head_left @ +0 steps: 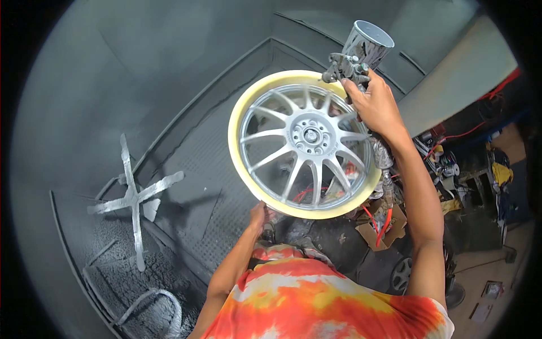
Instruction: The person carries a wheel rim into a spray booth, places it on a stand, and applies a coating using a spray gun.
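My right hand is wrapped round the grip of a spray gun. A paint-streaked cup sits on top of the gun. The gun is over the far right edge of a silver multi-spoke wheel rim, its nozzle pointing left. A pale yellow band covers the rim's outer edge. My left hand is closed at the rim's near left edge, its fingertips partly hidden there. What supports the wheel from below is hidden.
A silver-coated cross-shaped stand is at the left, above a curved hose-like loop. Grey walls enclose the far side. At right are an open cardboard box with red hoses, another wheel and cluttered shelves.
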`<state>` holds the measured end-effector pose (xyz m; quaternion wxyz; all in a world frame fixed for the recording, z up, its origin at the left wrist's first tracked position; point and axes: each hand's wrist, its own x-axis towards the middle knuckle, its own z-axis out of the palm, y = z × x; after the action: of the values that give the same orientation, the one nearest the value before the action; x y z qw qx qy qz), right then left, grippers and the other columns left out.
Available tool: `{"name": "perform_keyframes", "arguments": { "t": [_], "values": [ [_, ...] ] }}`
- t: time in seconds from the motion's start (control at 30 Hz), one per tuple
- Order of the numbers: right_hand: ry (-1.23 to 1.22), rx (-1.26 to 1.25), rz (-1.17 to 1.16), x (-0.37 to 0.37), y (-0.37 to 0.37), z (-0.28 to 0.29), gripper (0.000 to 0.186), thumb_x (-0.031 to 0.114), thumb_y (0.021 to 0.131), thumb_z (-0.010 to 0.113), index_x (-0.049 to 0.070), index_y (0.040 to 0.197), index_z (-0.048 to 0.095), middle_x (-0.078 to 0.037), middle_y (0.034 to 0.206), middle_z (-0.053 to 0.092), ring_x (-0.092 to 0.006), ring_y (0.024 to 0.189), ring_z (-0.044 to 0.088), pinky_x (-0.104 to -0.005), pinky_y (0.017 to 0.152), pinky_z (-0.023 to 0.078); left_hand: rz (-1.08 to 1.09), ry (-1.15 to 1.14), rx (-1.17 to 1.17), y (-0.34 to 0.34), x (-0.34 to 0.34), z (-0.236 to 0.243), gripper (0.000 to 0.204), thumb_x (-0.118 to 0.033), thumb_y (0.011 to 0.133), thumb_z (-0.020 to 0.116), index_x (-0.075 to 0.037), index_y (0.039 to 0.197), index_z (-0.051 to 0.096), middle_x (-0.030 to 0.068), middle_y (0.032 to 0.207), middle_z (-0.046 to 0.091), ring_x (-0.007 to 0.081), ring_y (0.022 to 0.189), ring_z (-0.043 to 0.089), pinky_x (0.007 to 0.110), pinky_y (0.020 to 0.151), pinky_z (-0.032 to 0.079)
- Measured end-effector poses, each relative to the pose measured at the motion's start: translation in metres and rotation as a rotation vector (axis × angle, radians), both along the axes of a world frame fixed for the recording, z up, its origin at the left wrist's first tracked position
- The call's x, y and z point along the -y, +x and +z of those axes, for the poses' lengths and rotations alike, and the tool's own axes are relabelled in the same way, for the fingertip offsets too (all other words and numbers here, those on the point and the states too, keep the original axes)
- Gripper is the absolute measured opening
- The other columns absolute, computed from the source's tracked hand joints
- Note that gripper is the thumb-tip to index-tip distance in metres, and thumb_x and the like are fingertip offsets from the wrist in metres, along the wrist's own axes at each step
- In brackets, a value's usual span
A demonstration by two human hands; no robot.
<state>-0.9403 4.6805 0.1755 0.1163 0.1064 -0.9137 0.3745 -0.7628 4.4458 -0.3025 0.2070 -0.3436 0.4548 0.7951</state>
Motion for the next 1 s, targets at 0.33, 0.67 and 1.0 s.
{"name": "perform_keyframes", "arguments": {
  "t": [0.33, 0.67, 1.0],
  "values": [
    [0.082, 0.106, -0.272, -0.128, 0.045, 0.007, 0.038, 0.025, 0.101, 0.070, 0.000, 0.128, 0.067, -0.015, 0.080, 0.073, -0.0225, 0.055, 0.069, -0.0404, 0.057, 0.056, 0.118, 0.003, -0.051, 0.000, -0.013, -0.015, 0.062, -0.058, 0.112, 0.045, -0.001, 0.129, 0.063, 0.0114, 0.113, 0.074, 0.0232, 0.099, 0.074, 0.041, 0.091, 0.061],
    [0.034, 0.321, -0.234, -0.194, 0.166, 0.026, 0.038, 0.025, 0.104, 0.070, 0.000, 0.132, 0.064, -0.007, 0.078, 0.069, -0.0111, 0.050, 0.058, -0.0306, 0.047, 0.047, 0.226, 0.279, -0.027, 0.036, -0.116, 0.008, 0.081, -0.070, 0.111, 0.024, -0.007, 0.159, 0.039, 0.0200, 0.155, 0.055, 0.0349, 0.137, 0.061, 0.055, 0.117, 0.048],
    [-0.257, 0.640, -0.055, -0.180, 0.235, 0.059, 0.040, 0.016, 0.103, 0.072, -0.001, 0.138, 0.061, -0.002, 0.084, 0.073, -0.0040, 0.054, 0.054, -0.0226, 0.047, 0.044, 0.479, 0.404, -0.024, 0.029, -0.234, 0.015, 0.064, -0.053, 0.116, 0.026, -0.004, 0.151, 0.047, 0.0165, 0.159, 0.047, 0.0320, 0.146, 0.048, 0.058, 0.117, 0.048]
  ]
}}
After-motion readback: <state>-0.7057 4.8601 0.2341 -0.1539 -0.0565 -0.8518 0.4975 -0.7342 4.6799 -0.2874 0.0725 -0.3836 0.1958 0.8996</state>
